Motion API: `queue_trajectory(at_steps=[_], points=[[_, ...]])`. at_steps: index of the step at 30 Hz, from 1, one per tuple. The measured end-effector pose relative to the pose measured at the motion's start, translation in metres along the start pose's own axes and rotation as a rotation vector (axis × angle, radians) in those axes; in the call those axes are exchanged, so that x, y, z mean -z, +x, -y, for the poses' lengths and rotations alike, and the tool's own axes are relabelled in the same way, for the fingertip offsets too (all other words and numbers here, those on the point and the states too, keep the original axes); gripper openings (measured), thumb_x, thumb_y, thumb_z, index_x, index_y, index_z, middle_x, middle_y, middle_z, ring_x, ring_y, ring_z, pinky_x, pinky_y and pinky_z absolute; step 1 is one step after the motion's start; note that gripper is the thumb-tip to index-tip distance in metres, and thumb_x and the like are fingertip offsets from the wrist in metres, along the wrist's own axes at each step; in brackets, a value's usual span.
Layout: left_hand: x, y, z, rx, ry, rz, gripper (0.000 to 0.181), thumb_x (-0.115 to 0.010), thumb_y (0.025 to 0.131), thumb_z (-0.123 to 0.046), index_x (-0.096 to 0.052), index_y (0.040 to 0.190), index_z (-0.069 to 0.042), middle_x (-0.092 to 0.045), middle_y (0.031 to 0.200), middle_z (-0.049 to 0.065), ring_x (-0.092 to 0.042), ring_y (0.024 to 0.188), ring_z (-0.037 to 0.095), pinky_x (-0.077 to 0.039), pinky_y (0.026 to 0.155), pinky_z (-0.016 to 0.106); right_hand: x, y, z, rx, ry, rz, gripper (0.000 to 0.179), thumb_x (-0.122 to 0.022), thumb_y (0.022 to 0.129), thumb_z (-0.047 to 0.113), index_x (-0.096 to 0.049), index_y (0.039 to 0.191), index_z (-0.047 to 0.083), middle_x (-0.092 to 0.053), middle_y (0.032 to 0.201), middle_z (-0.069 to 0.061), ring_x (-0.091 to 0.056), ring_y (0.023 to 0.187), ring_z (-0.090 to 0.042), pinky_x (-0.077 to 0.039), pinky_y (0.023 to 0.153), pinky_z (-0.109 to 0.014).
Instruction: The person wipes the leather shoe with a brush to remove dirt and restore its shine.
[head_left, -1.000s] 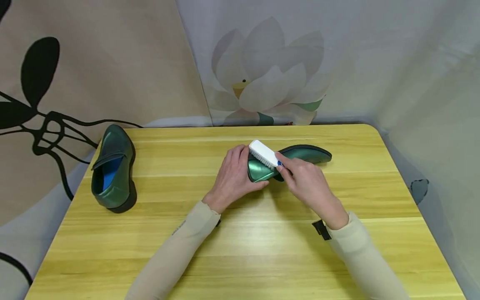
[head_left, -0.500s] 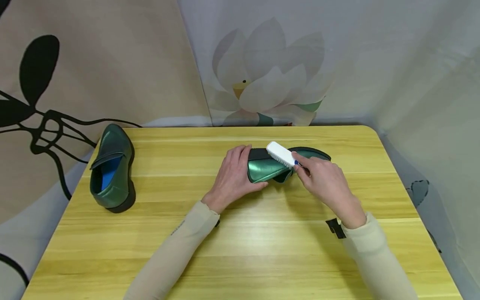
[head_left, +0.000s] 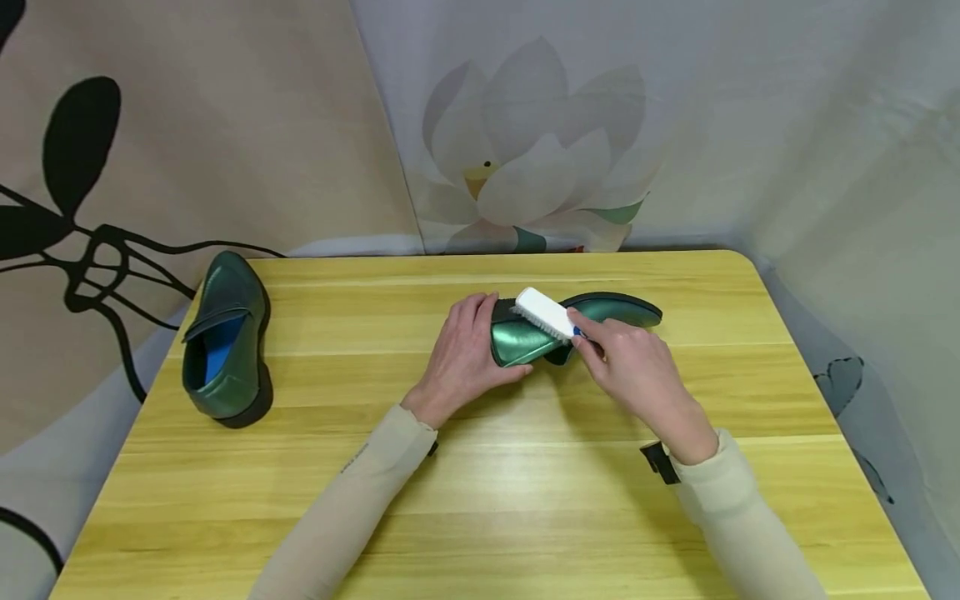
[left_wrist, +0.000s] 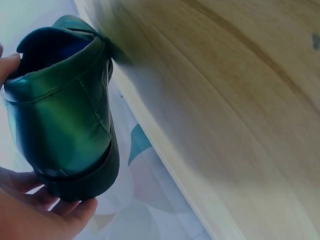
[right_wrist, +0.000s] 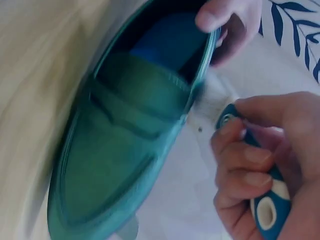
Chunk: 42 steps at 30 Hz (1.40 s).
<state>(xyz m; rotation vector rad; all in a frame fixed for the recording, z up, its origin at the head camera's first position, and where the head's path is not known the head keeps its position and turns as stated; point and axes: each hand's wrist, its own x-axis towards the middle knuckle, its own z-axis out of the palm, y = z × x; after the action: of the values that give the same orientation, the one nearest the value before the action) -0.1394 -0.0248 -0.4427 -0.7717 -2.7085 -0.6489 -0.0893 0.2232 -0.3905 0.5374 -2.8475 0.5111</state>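
A shiny green loafer [head_left: 521,342] lies turned on its side over the table, its dark sole facing away. My left hand [head_left: 463,354] grips it at the heel; in the left wrist view the fingers [left_wrist: 82,212] curl under the black heel, and a thumb reaches the collar. My right hand [head_left: 637,367] holds a white-headed brush [head_left: 542,312] by its blue and white handle [right_wrist: 272,210]. The bristles lie against the shoe's upper side near the sole. In the right wrist view the loafer's toe [right_wrist: 107,175] and blue insole show, while the brush head is blurred.
A matching green loafer [head_left: 228,342] stands upright at the left side of the wooden table [head_left: 480,517]. Behind the table hangs a pale curtain [head_left: 555,158] with a printed lotus flower, and it runs along the sides too.
The brush in my right hand moves right along the shoe toward its middle, then back left toward the heel. My left hand and the held loafer stay nearly in place.
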Motion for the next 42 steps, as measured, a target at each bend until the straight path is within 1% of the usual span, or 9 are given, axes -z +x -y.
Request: queue_trajectory(at_steps=[5,10,13,17,21,25,29,34,42], points=[[0.000,0.001,0.000,0.004,0.002,0.004,0.113,-0.090,0.069,-0.061,-0.045,0.149,0.005,-0.050,0.142,0.022,-0.049,0.129,0.037,-0.044,0.109,0.047,0.015,-0.004,-0.024,-0.145,-0.026,0.049,0.040,-0.062,0.105,0.022,-0.064,0.143,0.010,-0.056,0.068,-0.006,-0.040,0.051,-0.019,-0.032,0.044,-0.033],[-0.001,0.002,-0.001,-0.020,0.008,-0.017,0.113,-0.090,0.068,-0.061,-0.046,0.148,0.005,-0.051,0.142,0.021,-0.049,0.129,0.038,-0.044,0.109,0.047,0.027,-0.011,-0.041,-0.255,0.003,0.070,0.041,-0.060,0.106,0.024,-0.061,0.145,0.010,-0.049,0.062,-0.005,-0.037,0.049,-0.020,-0.028,0.043,-0.034],[-0.001,0.002,-0.001,-0.029,0.015,-0.025,0.113,-0.090,0.068,-0.060,-0.046,0.148,0.005,-0.051,0.141,0.022,-0.049,0.129,0.038,-0.044,0.109,0.047,0.024,-0.013,-0.040,-0.234,0.005,0.052,0.041,-0.060,0.106,0.022,-0.061,0.145,0.008,-0.053,0.064,-0.007,-0.038,0.049,-0.020,-0.029,0.043,-0.034],[-0.001,0.002,-0.001,-0.032,0.024,-0.028,0.114,-0.090,0.068,-0.060,-0.045,0.148,0.006,-0.051,0.141,0.023,-0.049,0.128,0.038,-0.043,0.109,0.047,0.012,-0.012,-0.025,-0.138,-0.011,0.009,0.040,-0.064,0.103,0.016,-0.063,0.142,0.005,-0.063,0.074,-0.010,-0.041,0.051,-0.019,-0.032,0.045,-0.033],[0.000,0.002,-0.002,-0.028,0.027,-0.024,0.113,-0.090,0.069,-0.061,-0.046,0.148,0.007,-0.052,0.141,0.023,-0.049,0.128,0.038,-0.044,0.108,0.048,0.000,-0.011,-0.003,-0.052,-0.003,-0.011,0.040,-0.067,0.102,0.016,-0.065,0.140,0.005,-0.059,0.071,-0.007,-0.042,0.052,-0.017,-0.035,0.045,-0.032],[-0.001,0.002,-0.002,-0.008,0.014,-0.011,0.112,-0.090,0.070,-0.061,-0.046,0.148,0.006,-0.051,0.141,0.022,-0.050,0.128,0.037,-0.045,0.108,0.047,-0.006,-0.012,0.010,-0.025,0.014,-0.019,0.039,-0.069,0.101,0.017,-0.067,0.138,0.006,-0.052,0.066,-0.002,-0.038,0.049,-0.014,-0.033,0.043,-0.031],[-0.001,0.002,-0.001,0.011,0.001,-0.002,0.112,-0.090,0.070,-0.060,-0.046,0.149,0.005,-0.050,0.141,0.022,-0.049,0.128,0.037,-0.044,0.108,0.047,-0.005,-0.014,0.006,-0.044,0.007,-0.029,0.039,-0.068,0.101,0.017,-0.067,0.139,0.007,-0.052,0.066,-0.002,-0.038,0.049,-0.015,-0.033,0.043,-0.031],[-0.001,0.001,0.000,0.019,-0.001,0.010,0.113,-0.089,0.070,-0.062,-0.044,0.151,0.004,-0.050,0.142,0.021,-0.049,0.128,0.036,-0.044,0.108,0.046,0.004,-0.020,-0.014,-0.119,-0.024,-0.034,0.039,-0.065,0.103,0.017,-0.065,0.140,0.007,-0.058,0.069,-0.006,-0.039,0.050,-0.018,-0.031,0.043,-0.032],[-0.001,0.000,0.001,0.048,-0.036,0.029,0.113,-0.088,0.071,-0.061,-0.043,0.152,0.003,-0.048,0.144,0.021,-0.047,0.130,0.037,-0.042,0.110,0.047,0.019,-0.032,-0.049,-0.259,0.003,-0.075,0.038,-0.061,0.106,0.020,-0.064,0.142,0.006,-0.049,0.061,-0.005,-0.035,0.048,-0.019,-0.027,0.044,-0.034]])
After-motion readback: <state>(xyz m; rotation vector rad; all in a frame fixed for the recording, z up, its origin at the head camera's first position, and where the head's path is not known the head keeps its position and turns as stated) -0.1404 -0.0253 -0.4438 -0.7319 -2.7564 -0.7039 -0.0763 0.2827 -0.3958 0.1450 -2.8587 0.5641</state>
